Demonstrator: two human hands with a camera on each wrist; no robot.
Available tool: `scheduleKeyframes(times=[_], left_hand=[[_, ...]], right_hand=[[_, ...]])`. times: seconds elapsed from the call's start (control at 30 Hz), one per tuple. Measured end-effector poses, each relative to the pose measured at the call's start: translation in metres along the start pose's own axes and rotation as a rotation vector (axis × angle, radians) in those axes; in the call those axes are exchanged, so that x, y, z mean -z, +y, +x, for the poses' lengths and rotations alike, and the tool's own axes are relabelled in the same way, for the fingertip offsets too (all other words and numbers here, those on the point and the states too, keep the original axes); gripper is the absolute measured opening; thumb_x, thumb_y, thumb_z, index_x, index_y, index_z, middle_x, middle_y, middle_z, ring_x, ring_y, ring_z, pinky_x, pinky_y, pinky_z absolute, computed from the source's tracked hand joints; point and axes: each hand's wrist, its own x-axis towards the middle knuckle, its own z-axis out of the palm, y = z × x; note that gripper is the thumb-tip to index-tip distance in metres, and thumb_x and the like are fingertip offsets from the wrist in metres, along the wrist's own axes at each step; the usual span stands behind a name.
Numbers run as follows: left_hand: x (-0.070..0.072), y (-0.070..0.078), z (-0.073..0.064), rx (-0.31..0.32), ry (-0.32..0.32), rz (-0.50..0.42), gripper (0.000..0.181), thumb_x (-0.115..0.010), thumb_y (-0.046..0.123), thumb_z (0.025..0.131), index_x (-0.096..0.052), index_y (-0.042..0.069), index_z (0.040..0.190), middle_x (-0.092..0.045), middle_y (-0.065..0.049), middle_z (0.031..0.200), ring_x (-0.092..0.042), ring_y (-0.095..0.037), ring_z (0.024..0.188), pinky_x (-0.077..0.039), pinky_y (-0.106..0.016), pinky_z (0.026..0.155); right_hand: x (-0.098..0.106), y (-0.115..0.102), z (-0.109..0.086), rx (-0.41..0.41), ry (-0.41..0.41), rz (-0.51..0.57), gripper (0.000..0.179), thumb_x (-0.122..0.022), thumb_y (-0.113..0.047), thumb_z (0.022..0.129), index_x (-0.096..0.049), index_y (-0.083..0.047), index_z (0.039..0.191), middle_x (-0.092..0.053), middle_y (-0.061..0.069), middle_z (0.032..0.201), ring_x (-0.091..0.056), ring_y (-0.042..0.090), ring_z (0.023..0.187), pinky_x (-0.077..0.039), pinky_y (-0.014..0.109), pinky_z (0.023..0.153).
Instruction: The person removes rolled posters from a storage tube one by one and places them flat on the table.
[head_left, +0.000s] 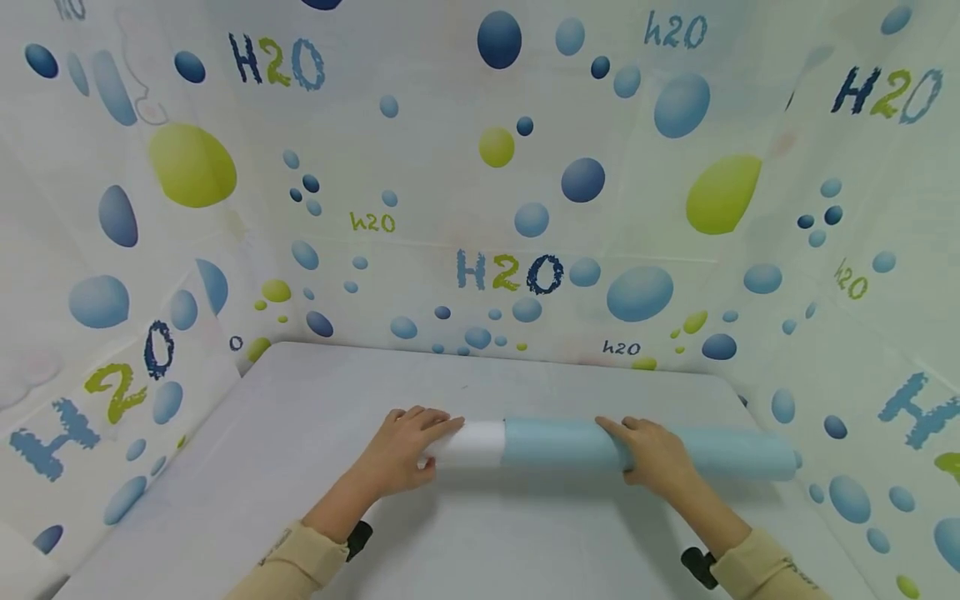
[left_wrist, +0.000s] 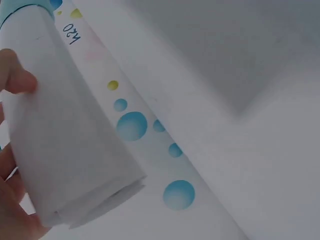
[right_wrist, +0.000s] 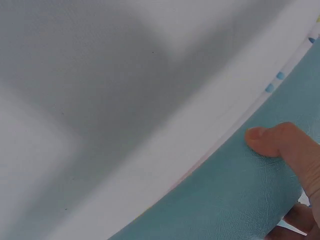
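Observation:
A long rolled sheet (head_left: 558, 443) lies crosswise above the white table, its left part white and the longer right part light blue. In the left wrist view the white part (left_wrist: 65, 120) ends in loose, layered edges; its other end meets the blue. My left hand (head_left: 408, 450) grips the white end, thumb on the near side and fingers over the top. Around the blue part, right of its middle, my right hand (head_left: 652, 454) is curled. A fine creased texture shows on the blue surface (right_wrist: 220, 195) in the right wrist view, with the thumb pressed against it.
The white table (head_left: 510, 542) carries the shadow of the roll and arms. Behind it and on both sides hang white sheets (head_left: 435, 158) printed with blue and green drops and H2O lettering. Dark wrist devices (head_left: 699, 568) sit under both cuffs.

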Motion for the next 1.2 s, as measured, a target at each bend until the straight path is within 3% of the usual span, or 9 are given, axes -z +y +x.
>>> scheduleKeyframes(times=[0.07,0.13,0.2,0.27,0.4,0.47,0.53,0.73,1.2], left_hand=[[-0.002,-0.003,-0.003,0.018,0.070,-0.032,0.066,-0.075,0.027,0.068,-0.052,0.019,0.130,-0.054,-0.006,0.125,-0.048,-0.027,0.114,-0.039,-0.055,0.086],[-0.002,-0.006,-0.005,0.078,0.153,-0.103,0.065,-0.071,0.030,0.073,-0.050,0.013,0.132,-0.049,-0.010,0.131,-0.043,-0.031,0.121,-0.034,-0.059,0.091],[-0.001,-0.011,-0.005,0.211,0.225,-0.249,0.060,-0.062,0.031,0.084,-0.044,0.007,0.135,-0.043,-0.014,0.137,-0.036,-0.034,0.126,-0.028,-0.059,0.097],[0.004,-0.016,-0.006,0.391,0.270,-0.455,0.054,-0.049,0.030,0.094,-0.037,0.001,0.138,-0.036,-0.017,0.141,-0.030,-0.034,0.130,-0.023,-0.054,0.103],[0.011,-0.027,-0.008,0.744,0.232,-0.864,0.059,-0.017,0.039,0.101,-0.016,0.000,0.144,-0.020,-0.018,0.148,-0.012,-0.032,0.137,-0.010,-0.047,0.109],[0.011,-0.030,-0.011,0.856,0.169,-1.016,0.064,-0.008,0.045,0.099,-0.008,0.001,0.146,-0.013,-0.017,0.150,-0.005,-0.031,0.138,-0.006,-0.048,0.109],[0.009,-0.032,-0.012,0.918,0.121,-1.130,0.068,-0.004,0.049,0.097,-0.003,0.003,0.146,-0.008,-0.017,0.151,0.000,-0.031,0.138,-0.004,-0.050,0.108],[-0.001,-0.025,-0.012,0.980,0.080,-1.252,0.074,-0.007,0.058,0.094,-0.006,0.006,0.147,-0.011,-0.017,0.151,0.007,-0.034,0.137,0.002,-0.060,0.103],[-0.004,-0.006,0.003,0.955,0.059,-1.258,0.068,-0.016,0.052,0.096,-0.010,0.006,0.147,-0.015,-0.013,0.151,0.015,-0.032,0.136,0.004,-0.062,0.102]], right_hand=[[-0.001,0.000,-0.001,-0.010,-0.005,0.004,0.079,-0.089,-0.016,0.052,-0.055,-0.015,0.124,-0.060,0.015,0.102,-0.059,0.034,0.089,-0.051,0.048,0.069],[-0.002,0.001,-0.001,-0.016,-0.004,0.007,0.079,-0.089,-0.016,0.052,-0.055,-0.014,0.124,-0.061,0.015,0.102,-0.059,0.033,0.088,-0.051,0.047,0.067],[-0.002,0.002,-0.002,-0.017,0.002,0.011,0.079,-0.089,-0.015,0.052,-0.055,-0.014,0.124,-0.061,0.016,0.102,-0.059,0.033,0.088,-0.051,0.047,0.067],[-0.003,0.003,-0.002,-0.016,0.008,0.010,0.080,-0.089,-0.015,0.052,-0.055,-0.014,0.124,-0.061,0.016,0.103,-0.059,0.034,0.089,-0.051,0.047,0.067],[-0.004,0.003,-0.001,-0.011,0.017,0.007,0.080,-0.089,-0.015,0.052,-0.055,-0.014,0.124,-0.060,0.016,0.103,-0.059,0.034,0.089,-0.051,0.047,0.066],[-0.004,0.003,-0.001,-0.008,0.020,0.005,0.080,-0.089,-0.016,0.052,-0.055,-0.015,0.125,-0.060,0.016,0.104,-0.059,0.034,0.089,-0.051,0.047,0.065],[-0.004,0.002,-0.001,-0.004,0.024,0.007,0.080,-0.089,-0.016,0.052,-0.055,-0.014,0.125,-0.060,0.016,0.103,-0.059,0.034,0.089,-0.051,0.047,0.066],[-0.006,0.000,0.001,0.002,0.010,0.006,0.081,-0.089,-0.017,0.052,-0.054,-0.016,0.126,-0.060,0.015,0.104,-0.059,0.033,0.090,-0.050,0.047,0.070],[-0.003,-0.012,0.005,0.029,0.028,-0.022,0.082,-0.089,-0.020,0.052,-0.054,-0.017,0.125,-0.060,0.016,0.106,-0.059,0.035,0.092,-0.050,0.049,0.072]])
